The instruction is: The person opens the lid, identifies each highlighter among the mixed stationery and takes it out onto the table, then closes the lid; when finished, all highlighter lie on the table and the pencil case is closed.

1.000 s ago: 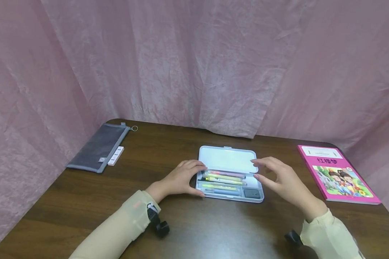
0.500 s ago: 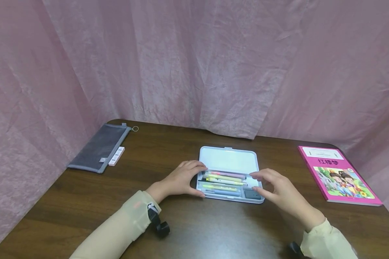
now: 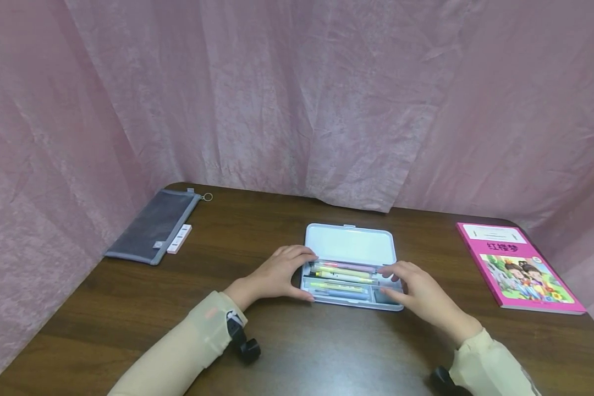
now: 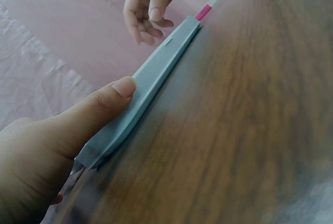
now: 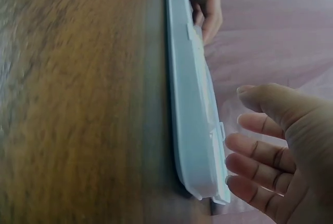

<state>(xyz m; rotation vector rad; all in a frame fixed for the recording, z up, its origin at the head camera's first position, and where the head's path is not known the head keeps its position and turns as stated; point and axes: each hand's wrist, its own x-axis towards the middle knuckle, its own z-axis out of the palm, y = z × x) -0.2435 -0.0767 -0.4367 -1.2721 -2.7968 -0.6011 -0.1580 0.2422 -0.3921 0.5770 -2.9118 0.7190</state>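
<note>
A pale blue pencil case (image 3: 350, 245) lies open on the table, its lid folded back. Several pens and highlighters (image 3: 344, 278) fill its long compartments. My left hand (image 3: 277, 278) grips the case's left end, the thumb (image 4: 112, 96) on the front wall and the fingers toward the far side. Over the right end hovers my right hand (image 3: 423, 294), fingers loosely bent and thumb apart, holding nothing in the right wrist view. The right thumb partly hides a dark grey block (image 3: 380, 299) in the small front right compartment.
A grey mesh zip pouch (image 3: 150, 225) lies at the back left, with a small white and pink box (image 3: 179, 239) along its edge. A pink picture book (image 3: 520, 267) rests at the right. Behind the brown table (image 3: 257, 220) hangs a pink curtain (image 3: 257, 99).
My right hand has come down from beside the lid to above the case's right compartment, shifting slightly left and nearer to me. The left hand has kept its hold on the case.
</note>
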